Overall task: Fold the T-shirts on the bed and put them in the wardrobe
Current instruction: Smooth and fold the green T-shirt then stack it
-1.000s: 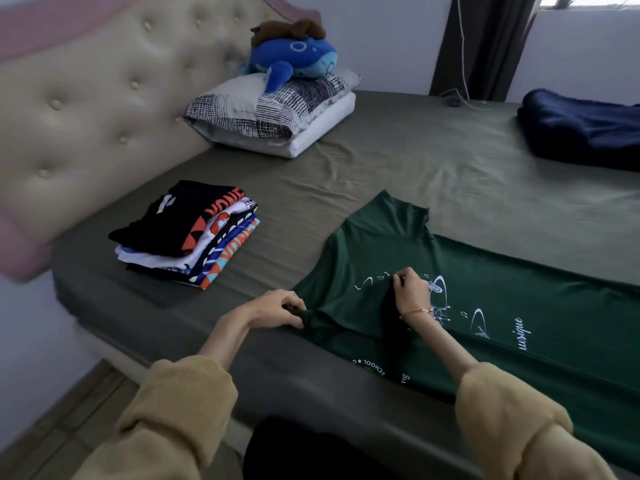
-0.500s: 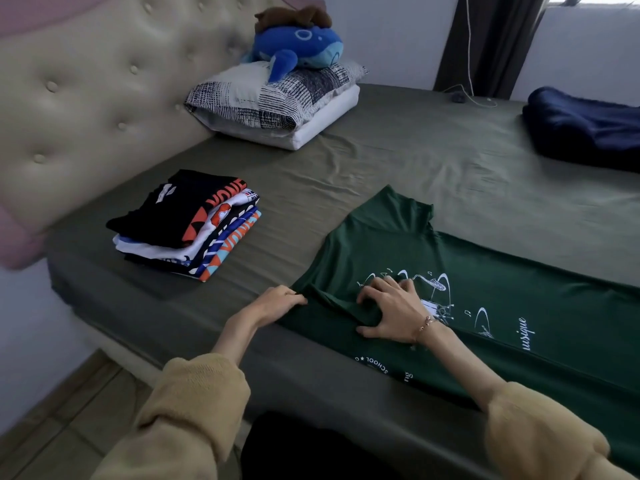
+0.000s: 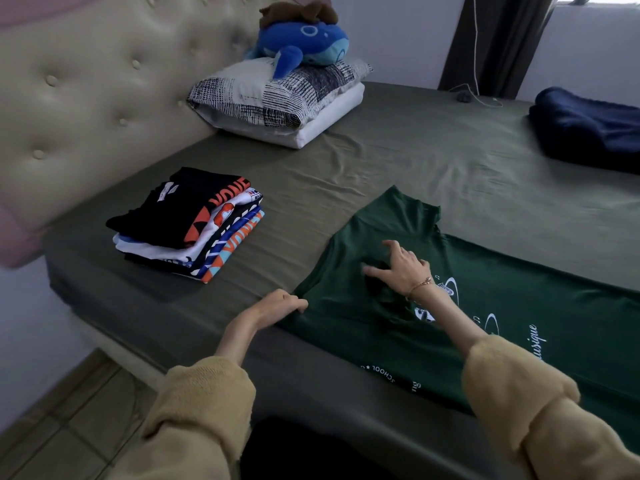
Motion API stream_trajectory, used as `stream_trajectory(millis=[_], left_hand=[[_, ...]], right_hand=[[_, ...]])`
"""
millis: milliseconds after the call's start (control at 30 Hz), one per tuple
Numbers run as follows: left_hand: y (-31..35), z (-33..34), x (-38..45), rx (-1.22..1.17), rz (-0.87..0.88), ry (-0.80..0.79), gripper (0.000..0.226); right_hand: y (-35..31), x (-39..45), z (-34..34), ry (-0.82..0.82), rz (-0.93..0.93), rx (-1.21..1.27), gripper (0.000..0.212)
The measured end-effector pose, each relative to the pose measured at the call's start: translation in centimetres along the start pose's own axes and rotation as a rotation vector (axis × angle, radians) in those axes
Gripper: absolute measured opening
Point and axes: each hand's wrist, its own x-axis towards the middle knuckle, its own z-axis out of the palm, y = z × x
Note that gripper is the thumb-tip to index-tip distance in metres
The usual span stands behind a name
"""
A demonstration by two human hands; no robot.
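The green T-shirt lies flat along the bed's near edge. The left hand pinches its corner; the right hand presses it, fingers spread.

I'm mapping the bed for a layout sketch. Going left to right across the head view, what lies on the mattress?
Stack of folded printed T-shirts → patterned pillow with blue plush whale → spread dark green T-shirt → folded navy blanket.

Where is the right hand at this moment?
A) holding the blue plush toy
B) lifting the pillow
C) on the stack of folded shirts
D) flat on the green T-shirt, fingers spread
D: the right hand lies with spread fingers on the green T-shirt, while the left hand grips the shirt's edge near the bed's side.
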Motion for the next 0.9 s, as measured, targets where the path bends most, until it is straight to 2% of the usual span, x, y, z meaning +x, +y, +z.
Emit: stream_trajectory(millis=[67, 167, 333, 400, 500, 600, 667, 767, 900], left_hand=[[-0.4, 0.1, 0.3, -0.013, 0.013, -0.013, 0.025], [-0.8, 0.2, 0.3, -0.031, 0.029, 0.003, 0.026], [-0.8, 0.1, 0.2, -0.039, 0.038, 0.015, 0.025], [-0.9, 0.1, 0.2, -0.042, 0.043, 0.005, 0.023], [-1.2, 0.1, 0.4, -0.053, 0.052, -0.002, 0.027], [-1.5, 0.2, 0.6, -0.054, 0.058, 0.012, 0.027], [-1.5, 0.3, 0.6, -0.050, 0.063, 0.021, 0.025], [-1.4, 0.4, 0.5, -0.069, 0.065, 0.033, 0.024], [-1.8, 0.6, 0.8, -0.091, 0.083, 0.070, 0.022]], right_hand=[[0.8, -0.2, 0.4, -0.021, 0.085, -0.057, 0.078], [1.8, -0.6, 1.1, 0.000, 0.148, -0.109, 0.065], [2.2, -0.4, 1.4, 0.030, 0.036, -0.027, 0.034], [2.0, -0.3, 1.5, 0.047, -0.004, -0.007, 0.034], [1.7, 0.1, 2.0, -0.002, -0.002, -0.063, 0.046], [1.6, 0.5, 2.2, 0.020, -0.033, 0.032, 0.034], [1.3, 0.3, 1.7, 0.128, -0.106, 0.134, 0.024], [0.3, -0.9, 1.1, 0.265, -0.253, 0.130, 0.026], [-1.2, -4.2, 2.3, 0.323, -0.668, -0.079, 0.023]])
